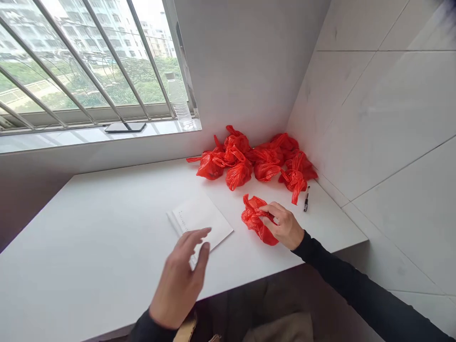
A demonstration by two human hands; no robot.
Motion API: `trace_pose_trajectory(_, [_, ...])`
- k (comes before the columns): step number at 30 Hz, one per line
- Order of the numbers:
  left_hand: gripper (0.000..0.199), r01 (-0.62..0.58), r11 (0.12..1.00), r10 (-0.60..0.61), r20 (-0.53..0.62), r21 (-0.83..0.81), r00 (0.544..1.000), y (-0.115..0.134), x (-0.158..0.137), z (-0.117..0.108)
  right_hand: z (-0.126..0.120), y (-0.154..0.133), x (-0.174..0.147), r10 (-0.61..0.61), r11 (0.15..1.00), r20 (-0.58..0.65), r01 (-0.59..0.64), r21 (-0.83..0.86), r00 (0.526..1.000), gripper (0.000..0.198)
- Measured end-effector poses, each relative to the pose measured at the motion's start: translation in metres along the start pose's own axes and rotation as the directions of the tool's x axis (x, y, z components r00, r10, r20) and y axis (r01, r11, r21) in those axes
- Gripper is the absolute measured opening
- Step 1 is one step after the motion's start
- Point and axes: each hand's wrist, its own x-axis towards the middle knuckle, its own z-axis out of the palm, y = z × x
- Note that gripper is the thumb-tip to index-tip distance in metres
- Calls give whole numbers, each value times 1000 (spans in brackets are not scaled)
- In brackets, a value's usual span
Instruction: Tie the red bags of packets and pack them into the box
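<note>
A knotted red plastic bag point(253, 219) sits near the front of the white table. My right hand point(285, 225) is at its top, thumb and fingers closed around some of the crumpled plastic. What the bag contains is hidden. Left of it lies a white booklet point(210, 216) with small printing on its cover. My left hand point(181, 273) is raised over the booklet's near edge, thumb and fingers apart with nothing between them, and it covers part of the booklet.
Several more tied red bags point(238, 173) are heaped against the wall at the back of the white table point(89, 237). A black pen point(307, 198) lies near the right edge. On the windowsill are a phone point(125, 127) and a clear bottle point(180, 104), beside the window bars.
</note>
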Motion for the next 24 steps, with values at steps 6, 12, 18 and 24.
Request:
trace_pose_trajectory(6, [40, -140, 981, 174, 278, -138, 945, 27, 44, 68, -17, -25, -12, -110, 954, 147, 63, 293, 983, 29])
trace_pose_trajectory(12, [18, 239, 968, -208, 287, -77, 935, 17, 31, 63, -32, 5, -21, -14, 977, 63, 0, 212, 998, 35])
trace_pose_trajectory(18, [19, 436, 855, -365, 269, -280, 891, 28, 18, 58, -27, -6, -38, 42, 993, -116, -28, 118, 992, 21])
trace_pose_trajectory(24, [23, 621, 659, -410, 490, -424, 769, 18, 37, 63, 7, -13, -40, -125, 992, 188, 122, 28, 974, 31])
